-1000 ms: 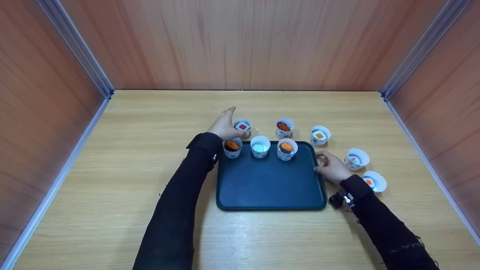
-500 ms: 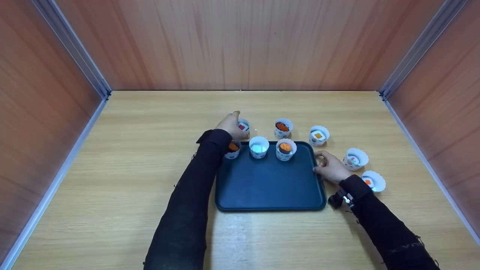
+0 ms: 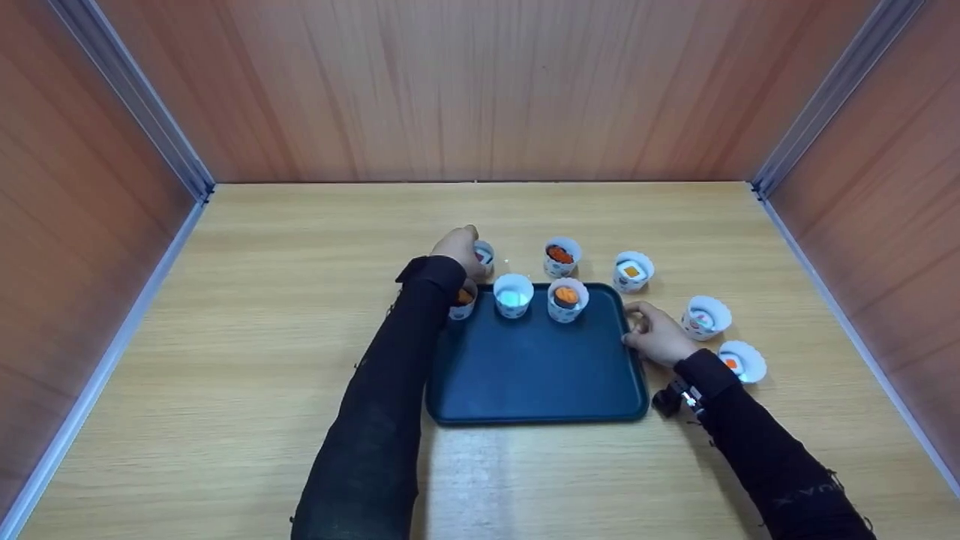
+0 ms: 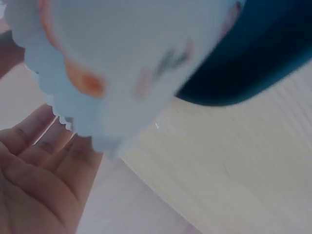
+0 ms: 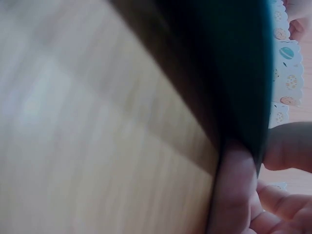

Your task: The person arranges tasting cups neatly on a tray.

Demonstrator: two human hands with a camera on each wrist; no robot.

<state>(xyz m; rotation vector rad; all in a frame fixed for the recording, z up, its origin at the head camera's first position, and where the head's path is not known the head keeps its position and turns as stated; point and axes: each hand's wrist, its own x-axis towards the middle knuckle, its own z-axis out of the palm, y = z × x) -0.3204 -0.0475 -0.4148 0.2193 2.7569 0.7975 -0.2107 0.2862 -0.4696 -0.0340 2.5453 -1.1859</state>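
Overhead, the left hand [image 3: 459, 250] curls round a paper cup [image 3: 484, 255] standing on the table [image 3: 247, 315] just behind the dark tray's [image 3: 536, 375] far left corner, while the right hand [image 3: 656, 335] pinches the tray's right rim. Three cups stand along the tray's far edge. At the left wrist, a blurred scalloped cup [image 4: 122, 63] fills the frame beside loosely bent fingers [image 4: 34, 146]. At the right wrist, the thumb [image 5: 234, 195] presses the tray's edge.

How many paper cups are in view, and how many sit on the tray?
8. On the tray: three along its far edge. Off it: one under the left hand, two behind, two right.
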